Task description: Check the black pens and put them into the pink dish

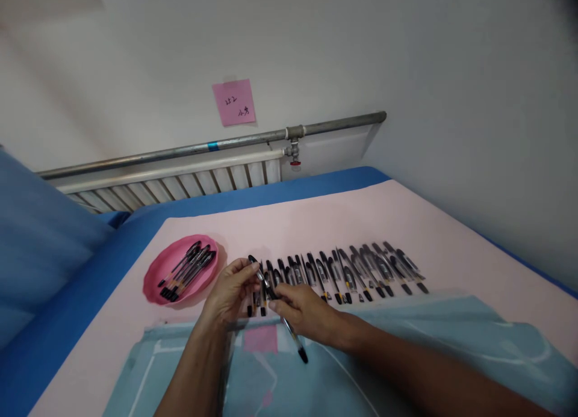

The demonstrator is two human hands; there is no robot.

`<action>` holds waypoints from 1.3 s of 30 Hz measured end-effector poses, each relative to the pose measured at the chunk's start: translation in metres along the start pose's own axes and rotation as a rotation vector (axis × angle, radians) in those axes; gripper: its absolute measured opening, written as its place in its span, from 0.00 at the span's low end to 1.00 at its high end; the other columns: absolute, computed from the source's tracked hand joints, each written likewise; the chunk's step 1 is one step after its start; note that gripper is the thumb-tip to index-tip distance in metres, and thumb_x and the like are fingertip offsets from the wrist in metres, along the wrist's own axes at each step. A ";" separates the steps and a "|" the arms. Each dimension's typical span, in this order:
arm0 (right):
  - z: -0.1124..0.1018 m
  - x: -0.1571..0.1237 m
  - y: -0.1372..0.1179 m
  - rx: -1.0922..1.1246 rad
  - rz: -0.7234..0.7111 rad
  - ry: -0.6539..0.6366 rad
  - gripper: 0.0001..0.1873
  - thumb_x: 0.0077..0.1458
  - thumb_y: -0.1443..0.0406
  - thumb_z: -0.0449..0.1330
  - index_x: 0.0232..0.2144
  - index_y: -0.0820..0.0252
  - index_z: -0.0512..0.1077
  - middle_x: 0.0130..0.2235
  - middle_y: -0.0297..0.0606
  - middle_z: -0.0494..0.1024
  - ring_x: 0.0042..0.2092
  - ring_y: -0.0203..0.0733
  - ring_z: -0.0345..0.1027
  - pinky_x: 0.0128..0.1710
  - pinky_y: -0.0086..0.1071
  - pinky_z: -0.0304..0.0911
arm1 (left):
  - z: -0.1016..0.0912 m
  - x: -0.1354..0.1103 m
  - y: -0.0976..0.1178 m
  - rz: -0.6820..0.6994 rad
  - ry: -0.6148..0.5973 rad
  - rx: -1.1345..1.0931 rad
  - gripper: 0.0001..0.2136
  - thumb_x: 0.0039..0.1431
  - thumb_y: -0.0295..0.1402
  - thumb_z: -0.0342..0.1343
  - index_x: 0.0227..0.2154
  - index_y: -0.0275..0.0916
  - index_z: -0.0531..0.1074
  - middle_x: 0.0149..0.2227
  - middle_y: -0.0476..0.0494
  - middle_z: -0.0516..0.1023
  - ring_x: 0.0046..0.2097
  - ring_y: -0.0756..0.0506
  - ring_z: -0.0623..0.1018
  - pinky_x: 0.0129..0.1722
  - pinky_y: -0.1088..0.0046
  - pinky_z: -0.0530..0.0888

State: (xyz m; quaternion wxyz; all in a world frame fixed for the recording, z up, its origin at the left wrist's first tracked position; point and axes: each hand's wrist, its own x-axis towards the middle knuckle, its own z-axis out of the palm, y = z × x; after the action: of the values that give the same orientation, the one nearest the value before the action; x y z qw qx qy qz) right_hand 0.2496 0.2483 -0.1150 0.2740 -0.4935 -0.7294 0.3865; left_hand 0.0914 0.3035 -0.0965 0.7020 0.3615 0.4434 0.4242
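My left hand is closed, thumb and fingers pinching the cap of a pen, a clear piece with a black end. In my right hand, closed just below the cap, is the clear-barrelled pen, slanting down to its black end. Whether cap and pen are fully joined is hidden by my fingers. Right behind my hands, a long row of pen parts lies on the pink surface: caps, black-ended barrels and small tips. Left of my left hand, a pink bowl holds several capped pens.
A pink sheet covers the table, with a blue edge beyond it. Light blue cloth lies at the front. Behind stand a radiator and a metal pipe. A pink note is on the wall; blue fabric hangs left.
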 end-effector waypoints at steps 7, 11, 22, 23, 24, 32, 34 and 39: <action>-0.002 0.000 -0.003 0.027 0.021 -0.010 0.13 0.53 0.63 0.50 0.19 0.60 0.55 0.18 0.25 0.54 0.21 0.28 0.48 0.20 0.24 0.41 | 0.001 -0.001 0.000 -0.012 0.006 0.014 0.14 0.37 0.32 0.65 0.23 0.35 0.64 0.19 0.53 0.69 0.21 0.55 0.70 0.21 0.81 0.68; 0.000 0.001 -0.003 0.128 0.097 -0.018 0.12 0.52 0.63 0.51 0.20 0.60 0.55 0.17 0.25 0.56 0.20 0.27 0.51 0.19 0.22 0.43 | 0.005 -0.003 -0.004 -0.063 -0.084 0.094 0.14 0.37 0.33 0.64 0.23 0.35 0.64 0.20 0.52 0.70 0.20 0.55 0.70 0.21 0.81 0.68; -0.009 0.003 -0.006 0.386 0.322 -0.196 0.06 0.43 0.69 0.55 0.20 0.60 0.59 0.16 0.25 0.64 0.16 0.29 0.60 0.14 0.21 0.51 | 0.003 -0.003 -0.003 -0.065 -0.050 0.153 0.14 0.38 0.34 0.63 0.22 0.36 0.63 0.19 0.53 0.69 0.19 0.55 0.70 0.20 0.81 0.67; -0.008 0.003 -0.006 0.389 0.317 -0.186 0.06 0.44 0.69 0.54 0.20 0.60 0.59 0.16 0.25 0.64 0.16 0.29 0.60 0.14 0.21 0.52 | 0.003 -0.003 -0.004 -0.072 -0.069 0.163 0.14 0.38 0.34 0.63 0.22 0.36 0.63 0.19 0.53 0.69 0.19 0.55 0.70 0.21 0.80 0.67; -0.008 0.003 -0.006 0.393 0.313 -0.176 0.05 0.45 0.69 0.54 0.20 0.60 0.59 0.16 0.25 0.64 0.16 0.29 0.59 0.14 0.21 0.52 | 0.003 -0.003 -0.005 -0.082 -0.092 0.175 0.14 0.39 0.35 0.63 0.23 0.36 0.63 0.19 0.53 0.70 0.19 0.54 0.70 0.21 0.80 0.67; -0.002 0.002 -0.007 0.412 0.290 -0.124 0.06 0.47 0.69 0.53 0.21 0.60 0.60 0.14 0.23 0.61 0.15 0.28 0.57 0.15 0.21 0.52 | 0.004 -0.004 -0.009 -0.063 -0.184 0.220 0.15 0.40 0.38 0.62 0.22 0.37 0.60 0.19 0.52 0.70 0.19 0.53 0.70 0.19 0.79 0.66; 0.000 0.002 -0.007 0.414 0.287 -0.110 0.05 0.48 0.69 0.53 0.22 0.60 0.60 0.14 0.23 0.61 0.15 0.28 0.57 0.15 0.21 0.52 | 0.004 -0.004 -0.008 -0.049 -0.198 0.247 0.15 0.41 0.39 0.61 0.22 0.37 0.59 0.19 0.52 0.70 0.18 0.53 0.69 0.19 0.79 0.65; 0.004 0.001 -0.005 0.391 0.268 -0.068 0.05 0.48 0.68 0.53 0.23 0.60 0.61 0.14 0.23 0.59 0.15 0.28 0.57 0.14 0.21 0.50 | 0.004 -0.005 -0.008 -0.039 -0.218 0.259 0.15 0.42 0.38 0.60 0.22 0.38 0.59 0.19 0.52 0.69 0.18 0.52 0.70 0.19 0.79 0.64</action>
State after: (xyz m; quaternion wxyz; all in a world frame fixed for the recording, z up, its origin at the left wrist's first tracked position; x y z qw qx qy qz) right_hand 0.2441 0.2467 -0.1127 0.2857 -0.5101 -0.5777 0.5696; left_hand 0.0958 0.2959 -0.1004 0.7017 0.4841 0.4223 0.3081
